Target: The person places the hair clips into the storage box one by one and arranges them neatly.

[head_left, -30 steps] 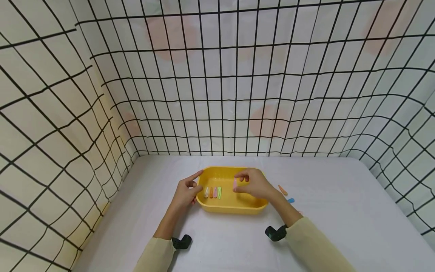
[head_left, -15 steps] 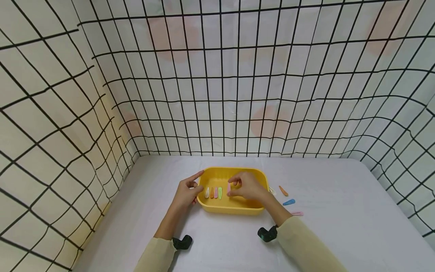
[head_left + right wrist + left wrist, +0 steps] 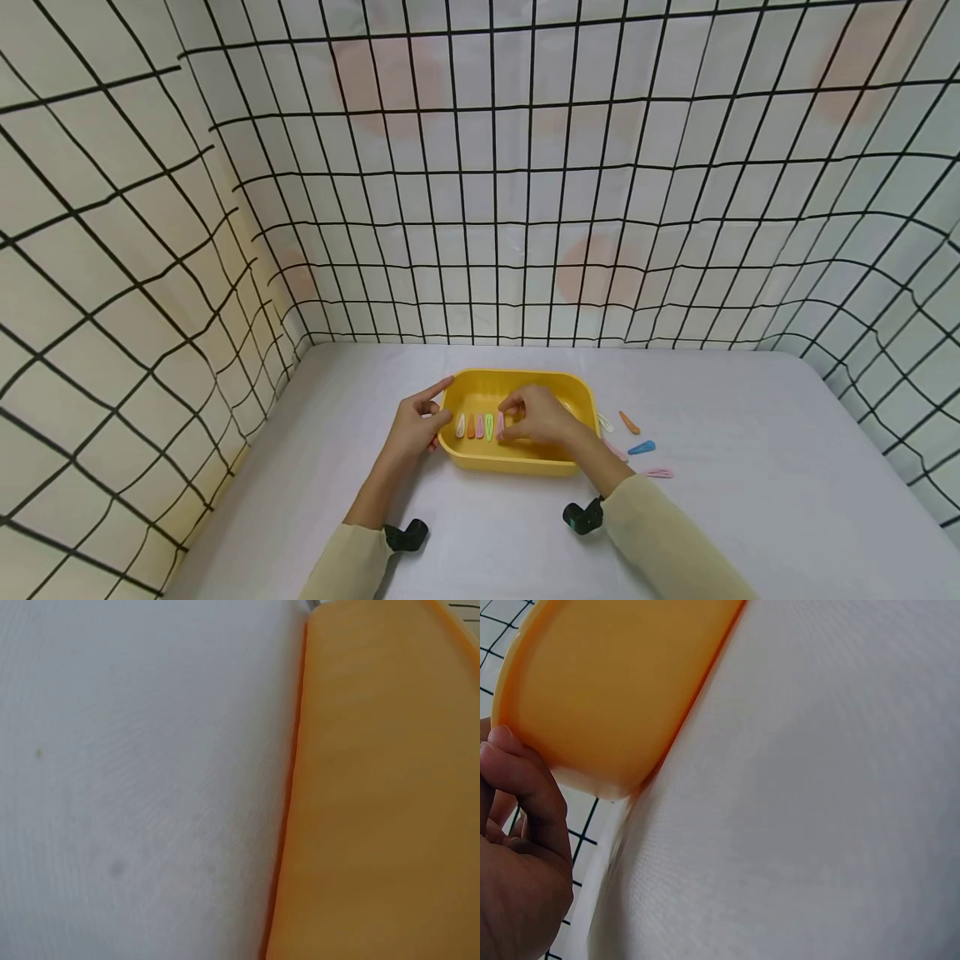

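Observation:
A shallow yellow tray (image 3: pixel 517 465) lies on the white-covered table. My left hand (image 3: pixel 412 425) holds its left end, thumb over the rim; in the left wrist view its curled fingers (image 3: pixel 532 784) are at the tray's edge. Inside the tray my right hand (image 3: pixel 542 415) pinches a pink snap hair clip (image 3: pixel 501 423) between thumb and fingers, low over the floor. To the left of it several clips stand in a row: a white clip (image 3: pixel 461 426), an orange clip (image 3: pixel 471 426), another pink clip (image 3: pixel 480 426) and a green clip (image 3: pixel 489 427). The right wrist view shows only the tray's wall (image 3: pixel 382 787) and cloth.
Right of the tray lie loose clips: an orange one (image 3: pixel 629 422), a blue one (image 3: pixel 642 447), a pink one (image 3: pixel 658 473) and a white one (image 3: pixel 605 423). Another pink clip (image 3: pixel 615 451) is partly behind the right forearm. A black grid net (image 3: pixel 480 267) encloses the table's back and sides.
My right hand has moved left and down inside the tray with the pink hair clip, bringing it beside the green one. The left hand has stayed at the tray's left end.

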Demonstrator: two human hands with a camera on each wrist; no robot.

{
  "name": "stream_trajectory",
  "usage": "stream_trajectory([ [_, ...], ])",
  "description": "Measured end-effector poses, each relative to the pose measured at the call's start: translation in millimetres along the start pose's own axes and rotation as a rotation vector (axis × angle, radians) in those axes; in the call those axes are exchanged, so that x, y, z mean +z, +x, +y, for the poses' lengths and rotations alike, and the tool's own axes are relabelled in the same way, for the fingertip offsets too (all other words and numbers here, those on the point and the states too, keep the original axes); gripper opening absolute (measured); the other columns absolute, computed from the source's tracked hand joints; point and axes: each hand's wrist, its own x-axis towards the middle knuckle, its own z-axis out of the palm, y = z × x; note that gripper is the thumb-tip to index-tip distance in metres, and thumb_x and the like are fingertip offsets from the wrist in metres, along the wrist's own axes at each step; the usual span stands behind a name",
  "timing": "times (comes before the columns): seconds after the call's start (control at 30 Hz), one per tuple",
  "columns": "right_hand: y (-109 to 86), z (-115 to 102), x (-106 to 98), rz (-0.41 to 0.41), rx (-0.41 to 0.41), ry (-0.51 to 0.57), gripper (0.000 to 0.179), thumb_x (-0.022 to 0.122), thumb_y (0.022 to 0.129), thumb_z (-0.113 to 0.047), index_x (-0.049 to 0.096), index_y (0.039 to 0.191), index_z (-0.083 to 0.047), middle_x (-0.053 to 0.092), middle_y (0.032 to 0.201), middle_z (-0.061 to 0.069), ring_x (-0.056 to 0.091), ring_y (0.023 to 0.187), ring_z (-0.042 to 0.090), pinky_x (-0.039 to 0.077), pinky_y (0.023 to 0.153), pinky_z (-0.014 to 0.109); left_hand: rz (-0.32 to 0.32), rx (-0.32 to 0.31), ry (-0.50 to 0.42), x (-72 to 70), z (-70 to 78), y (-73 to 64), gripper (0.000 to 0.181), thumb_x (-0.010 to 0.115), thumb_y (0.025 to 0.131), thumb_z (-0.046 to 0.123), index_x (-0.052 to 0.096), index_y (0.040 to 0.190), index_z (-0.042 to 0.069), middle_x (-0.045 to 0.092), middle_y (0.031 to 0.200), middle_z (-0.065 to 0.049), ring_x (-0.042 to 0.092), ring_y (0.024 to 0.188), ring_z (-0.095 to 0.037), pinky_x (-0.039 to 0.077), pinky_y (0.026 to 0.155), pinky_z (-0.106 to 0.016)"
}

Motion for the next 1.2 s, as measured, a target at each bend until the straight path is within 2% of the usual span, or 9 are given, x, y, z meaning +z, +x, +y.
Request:
stream_trajectory([
  [0.13, 1.5, 3.3, 1.2, -0.001, 0.016, -0.017, 0.041, 0.093, 0.073, -0.024, 0.078, 0.109, -0.010, 0.060, 0.088, 0.001, 0.052, 0.084, 0.018, 0.044, 0.074, 0.027, -0.002, 0.002, -0.003, 0.7, 0.1, 0.1, 0.061, 0.067, 0.086, 0.005, 0.065, 0.140, 0.033, 0.052, 0.077, -0.003, 0.047, 0.041, -0.011, 0.044, 0.040, -0.021],
  [0.43, 3.1, 6.0, 6.0, -0.033, -0.046, -0.056, 0.042, 0.094, 0.072, -0.027, 0.077, 0.107, -0.012, 0.062, 0.089, -0.003, 0.053, 0.087, 0.016, 0.046, 0.081, 0.030, -0.002, -0.003, -0.026, 0.0, -1.7, 0.9, 0.062, 0.067, 0.085, 0.004, 0.065, 0.139, 0.035, 0.052, 0.080, -0.004, 0.047, 0.041, -0.011, 0.044, 0.040, -0.021],
  [1.2, 1.2, 4.7, 6.6, -0.051, -0.025, -0.084, 0.044, 0.093, 0.073, -0.031, 0.076, 0.109, -0.014, 0.063, 0.093, -0.003, 0.054, 0.091, 0.016, 0.048, 0.087, 0.031, 0.003, -0.004, -0.018, 1.1, -4.5, 2.3, 0.063, 0.066, 0.085, 0.004, 0.065, 0.140, 0.035, 0.052, 0.080, -0.004, 0.046, 0.041, -0.010, 0.044, 0.040, -0.021],
])
